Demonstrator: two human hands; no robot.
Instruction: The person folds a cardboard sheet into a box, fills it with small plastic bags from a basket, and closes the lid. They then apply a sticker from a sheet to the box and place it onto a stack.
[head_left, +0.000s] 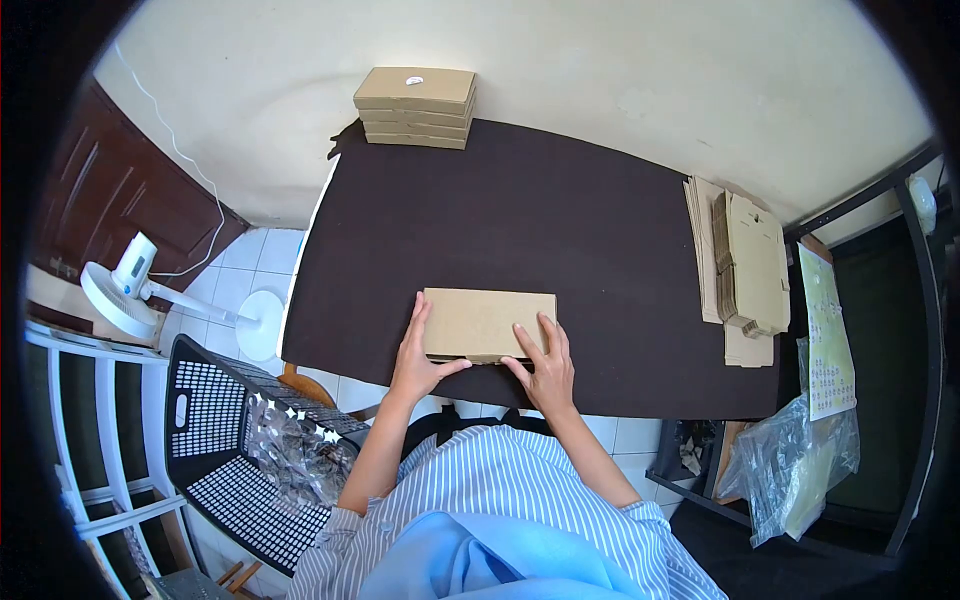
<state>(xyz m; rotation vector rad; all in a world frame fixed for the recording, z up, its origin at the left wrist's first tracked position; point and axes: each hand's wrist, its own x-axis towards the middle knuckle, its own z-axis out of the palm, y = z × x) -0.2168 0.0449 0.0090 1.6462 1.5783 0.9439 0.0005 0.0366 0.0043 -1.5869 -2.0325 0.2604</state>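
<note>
A closed brown cardboard box [480, 322] lies flat near the front edge of the dark cloth-covered table [500, 210]. My left hand [417, 350] grips its left end, with the fingers along the side and the thumb at the front edge. At the right end, my right hand [545, 362] has its fingers over the top and side and its thumb against the front edge. The lid is down; what is inside the box is hidden.
Several closed boxes [415, 105] are stacked at the table's back left. Flattened cardboard boxes [755, 260] are piled at the right edge. A black basket [215, 400] holding plastic-wrapped items and a white fan [130, 290] stand left. A metal rack [920, 300] is at right.
</note>
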